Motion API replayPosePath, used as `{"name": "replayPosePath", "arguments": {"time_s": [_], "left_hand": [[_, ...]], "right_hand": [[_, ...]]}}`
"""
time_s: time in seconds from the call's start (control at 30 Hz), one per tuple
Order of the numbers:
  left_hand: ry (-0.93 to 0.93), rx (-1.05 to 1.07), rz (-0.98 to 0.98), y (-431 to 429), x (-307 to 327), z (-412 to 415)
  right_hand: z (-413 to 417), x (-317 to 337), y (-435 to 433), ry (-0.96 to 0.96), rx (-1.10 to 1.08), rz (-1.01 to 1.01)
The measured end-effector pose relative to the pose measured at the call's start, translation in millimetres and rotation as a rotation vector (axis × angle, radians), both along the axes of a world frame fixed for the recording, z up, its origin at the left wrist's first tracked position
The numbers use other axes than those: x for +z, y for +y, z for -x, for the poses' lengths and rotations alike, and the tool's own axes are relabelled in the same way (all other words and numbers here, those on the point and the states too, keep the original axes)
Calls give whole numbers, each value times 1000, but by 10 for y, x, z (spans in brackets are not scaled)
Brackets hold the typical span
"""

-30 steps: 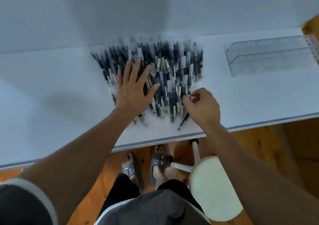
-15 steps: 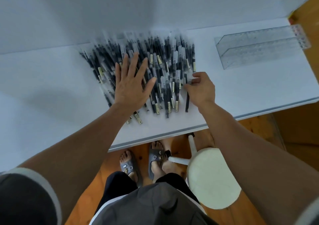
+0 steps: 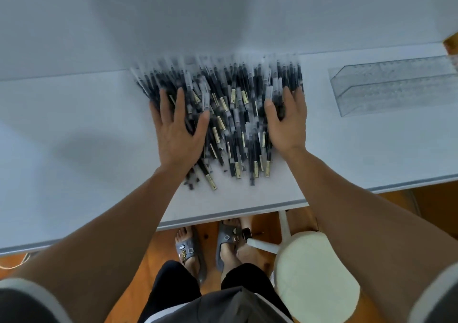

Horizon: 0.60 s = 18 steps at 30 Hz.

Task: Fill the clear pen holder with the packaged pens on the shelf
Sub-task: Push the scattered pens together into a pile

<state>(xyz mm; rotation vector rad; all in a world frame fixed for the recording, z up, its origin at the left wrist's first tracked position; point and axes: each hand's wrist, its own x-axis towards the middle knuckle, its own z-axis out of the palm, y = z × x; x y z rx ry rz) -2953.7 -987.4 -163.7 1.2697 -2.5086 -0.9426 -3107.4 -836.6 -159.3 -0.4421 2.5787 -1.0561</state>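
Observation:
A big heap of packaged black pens [image 3: 230, 114] lies on the white shelf [image 3: 74, 129], blurred by motion. My left hand [image 3: 177, 129] rests flat on the heap's left side, fingers spread. My right hand [image 3: 287, 121] lies flat against the heap's right side, fingers straight and pointing away from me. Neither hand grips a pen. The clear pen holder [image 3: 394, 84], a long stepped tray, stands at the right of the shelf, well apart from both hands, and looks empty.
The shelf's front edge [image 3: 223, 212] runs just below the heap. Under it are a wooden floor, my feet in grey sandals [image 3: 188, 248] and a round white stool [image 3: 314, 275]. A grey wall backs the shelf.
My right hand has opened from a pinch at the heap's lower right edge and moved up onto its right side. The left hand has stayed flat on the pens.

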Motion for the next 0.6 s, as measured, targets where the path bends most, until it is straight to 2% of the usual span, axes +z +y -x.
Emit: {"name": "replayPosePath", "arguments": {"time_s": [0.1,0.27,0.33,0.43,0.5,0.6], "left_hand": [[28,23,-22,48,-9,132],[73,-19,-1,22,-1,140],[80,-6,38,-22,-1,84],[91,114,-19,-70,7,88],[52,120,-32,-61,-5,137],[49,82,-3,-6,-11,243]], "right_hand": [[-23,-27,-143,30,-11,27],[26,-35,-95,210,-18,-92],[104,-17,-58,254,-63,-76],[247,18,-85,87,-91,-8],[253,9,-111,-10,-49,-13],[166,-32,-167,-8,-15,18]]}}
